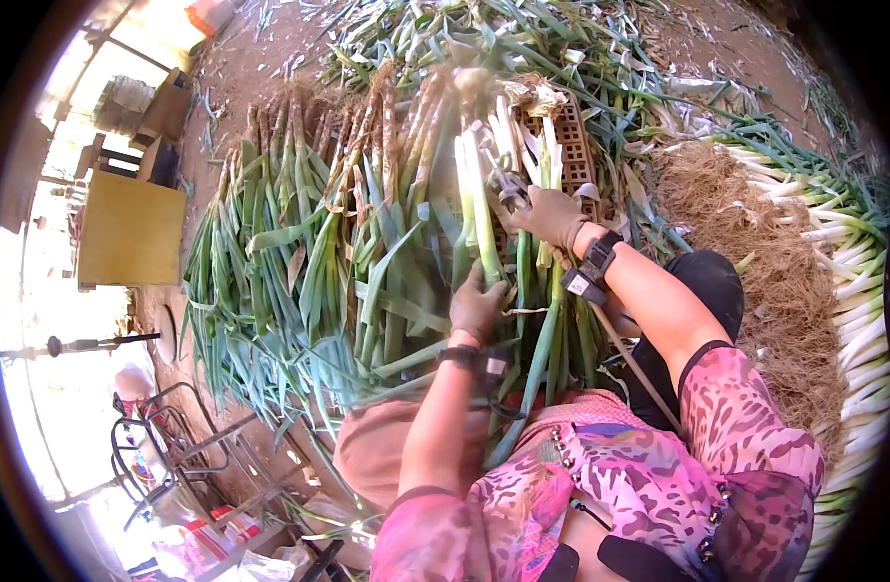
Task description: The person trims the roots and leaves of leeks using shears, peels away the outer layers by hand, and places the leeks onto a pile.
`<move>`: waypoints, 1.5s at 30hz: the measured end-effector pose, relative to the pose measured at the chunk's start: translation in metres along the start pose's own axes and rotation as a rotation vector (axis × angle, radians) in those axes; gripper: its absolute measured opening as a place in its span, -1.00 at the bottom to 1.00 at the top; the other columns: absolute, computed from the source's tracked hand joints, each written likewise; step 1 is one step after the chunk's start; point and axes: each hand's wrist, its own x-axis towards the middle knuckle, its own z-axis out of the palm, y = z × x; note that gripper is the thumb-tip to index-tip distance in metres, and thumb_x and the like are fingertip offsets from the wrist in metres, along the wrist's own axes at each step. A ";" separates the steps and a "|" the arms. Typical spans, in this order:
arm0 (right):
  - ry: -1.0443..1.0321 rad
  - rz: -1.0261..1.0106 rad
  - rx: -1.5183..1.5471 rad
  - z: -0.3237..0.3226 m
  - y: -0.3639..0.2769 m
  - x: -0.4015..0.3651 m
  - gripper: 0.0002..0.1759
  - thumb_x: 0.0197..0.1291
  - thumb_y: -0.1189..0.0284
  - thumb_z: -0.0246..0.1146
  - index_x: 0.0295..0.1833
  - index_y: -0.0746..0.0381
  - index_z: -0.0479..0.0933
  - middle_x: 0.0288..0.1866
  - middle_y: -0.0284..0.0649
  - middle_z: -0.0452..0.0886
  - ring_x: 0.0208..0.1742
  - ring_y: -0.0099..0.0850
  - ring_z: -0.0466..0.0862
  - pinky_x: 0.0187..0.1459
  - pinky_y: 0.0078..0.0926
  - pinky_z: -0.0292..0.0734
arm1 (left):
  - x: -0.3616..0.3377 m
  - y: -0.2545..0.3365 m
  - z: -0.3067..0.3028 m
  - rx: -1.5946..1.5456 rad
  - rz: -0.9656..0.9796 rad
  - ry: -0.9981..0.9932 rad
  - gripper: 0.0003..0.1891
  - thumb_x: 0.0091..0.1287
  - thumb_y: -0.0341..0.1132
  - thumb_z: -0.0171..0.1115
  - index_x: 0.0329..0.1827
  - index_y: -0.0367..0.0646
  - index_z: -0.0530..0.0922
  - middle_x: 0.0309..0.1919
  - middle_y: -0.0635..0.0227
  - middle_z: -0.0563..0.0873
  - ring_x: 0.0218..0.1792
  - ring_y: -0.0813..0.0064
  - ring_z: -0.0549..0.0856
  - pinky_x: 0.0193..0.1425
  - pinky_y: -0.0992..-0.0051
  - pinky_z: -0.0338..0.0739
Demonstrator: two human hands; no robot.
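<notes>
My left hand [476, 308], in a brownish glove, is closed around the green part of a leek [478, 209] whose white stem points away from me. My right hand [550, 215], also gloved, grips a metal tool [509, 187] beside the white stems, with the fingers wrapped round its handle. Under and behind the stems lies a brown plastic crate [573, 136], with white leeks resting on it. A wide row of uncleaned leeks [314, 233] with soil-brown stems spreads to the left. Something blurred covers the root end of the held leek.
Cleaned leeks [857, 320] with matted roots [755, 281] line the right side. Loose green leaves [445, 44] cover the far ground. On the left are a yellow board [132, 230], a metal-framed chair [178, 427] and plastic bags [198, 548]. A stick [639, 367] leans by my right forearm.
</notes>
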 end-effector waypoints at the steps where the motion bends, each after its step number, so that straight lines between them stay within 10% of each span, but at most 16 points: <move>1: -0.012 -0.029 0.004 -0.002 -0.003 0.004 -0.33 0.25 -0.04 0.15 0.01 0.44 0.67 -0.08 0.26 0.72 0.02 0.10 0.74 0.13 -0.12 0.61 | -0.007 0.005 -0.001 0.005 -0.001 0.026 -0.32 0.21 -0.05 0.40 0.45 0.03 0.52 -0.06 0.13 0.83 -0.03 0.22 0.81 0.12 0.30 0.64; 8: -0.047 -0.073 -0.021 -0.014 -0.031 0.029 -0.47 0.18 0.07 0.22 -0.07 0.34 0.72 -0.17 0.11 0.76 -0.08 0.02 0.77 0.02 -0.18 0.65 | -0.022 -0.001 0.001 0.003 0.031 0.085 -0.35 0.27 -0.17 0.37 0.44 -0.19 0.51 -0.06 0.20 0.83 -0.10 0.39 0.82 0.06 0.42 0.66; 12: -0.128 0.024 0.104 -0.015 -0.020 0.020 -0.47 0.19 0.06 0.22 -0.11 0.37 0.71 -0.22 0.13 0.75 -0.13 0.02 0.78 -0.02 -0.16 0.65 | -0.007 -0.031 0.003 -0.726 0.042 -0.082 -0.55 0.45 -0.39 0.22 0.39 -0.30 0.52 -0.02 0.39 0.73 -0.11 0.55 0.73 -0.02 0.54 0.65; 20: -0.319 -0.077 0.070 -0.022 0.008 -0.081 -0.44 0.16 0.01 0.28 -0.04 0.34 0.63 -0.23 0.15 0.73 -0.15 0.04 0.76 -0.07 -0.12 0.63 | -0.002 0.005 -0.038 -1.014 -0.102 -0.320 -0.56 0.42 -0.43 0.25 0.37 -0.21 0.54 0.04 0.32 0.73 -0.06 0.48 0.73 0.00 0.45 0.68; 25: 0.000 -0.087 0.164 -0.023 0.030 -0.063 -0.48 0.17 0.05 0.28 -0.09 0.35 0.64 -0.25 0.21 0.71 -0.14 0.10 0.73 -0.08 -0.10 0.61 | 0.018 -0.021 0.042 -0.378 0.219 -0.115 -0.55 0.44 -0.15 0.26 0.30 -0.19 0.62 -0.04 0.05 0.81 -0.08 0.26 0.79 0.07 0.33 0.63; 31: -0.296 -0.286 0.312 -0.029 -0.011 -0.104 -0.51 0.18 0.11 0.30 0.05 0.27 0.57 -0.35 0.10 0.67 -0.23 0.09 0.70 -0.14 -0.09 0.58 | 0.053 0.015 -0.105 0.525 0.110 0.519 -0.62 0.43 0.03 0.16 0.10 0.01 0.67 -0.10 -0.06 0.74 -0.02 -0.08 0.72 0.06 0.02 0.61; 34: -0.306 -0.430 0.276 -0.005 -0.025 -0.103 -0.49 0.17 0.10 0.30 0.05 0.28 0.52 -0.32 0.07 0.70 -0.21 0.02 0.74 -0.11 -0.08 0.61 | 0.064 -0.007 -0.187 0.950 -0.167 0.796 -0.38 0.24 0.11 0.40 0.21 -0.17 0.58 0.21 -0.01 0.65 0.19 -0.01 0.64 0.27 0.13 0.53; 36: -0.361 -0.238 0.285 -0.007 -0.034 -0.088 -0.50 0.16 0.09 0.31 -0.03 0.31 0.50 -0.34 0.14 0.68 -0.22 0.08 0.73 -0.11 -0.04 0.60 | 0.061 -0.004 -0.219 0.904 -0.389 0.825 -0.27 0.21 0.08 0.44 0.33 -0.19 0.48 0.35 0.05 0.56 0.37 0.02 0.52 0.42 0.06 0.39; 38: -0.343 -0.221 0.232 -0.001 -0.035 -0.084 -0.50 0.16 0.08 0.31 -0.09 0.34 0.49 -0.34 0.17 0.67 -0.22 0.12 0.71 -0.11 -0.01 0.59 | 0.066 0.003 -0.218 1.059 -0.083 0.866 -0.32 0.18 0.08 0.48 0.26 -0.13 0.53 0.20 0.07 0.67 0.34 0.06 0.56 0.39 0.18 0.43; 42: -0.269 -0.278 0.140 0.039 -0.013 -0.090 -0.49 0.19 0.06 0.30 -0.09 0.33 0.50 -0.31 0.17 0.69 -0.19 0.11 0.72 -0.10 -0.02 0.59 | 0.080 0.044 -0.146 0.911 -0.091 0.302 -0.52 0.32 0.05 0.36 0.10 -0.13 0.55 0.11 0.20 0.73 0.16 0.18 0.71 0.17 0.31 0.62; 45: -0.250 -0.178 0.107 0.042 0.001 -0.088 -0.46 0.19 0.04 0.30 -0.03 0.33 0.54 -0.26 0.17 0.71 -0.14 0.11 0.72 -0.05 -0.07 0.61 | 0.123 0.009 -0.107 1.037 -0.146 0.438 -0.49 0.35 -0.07 0.33 0.25 -0.17 0.54 0.15 0.19 0.72 0.16 0.23 0.73 0.19 0.31 0.64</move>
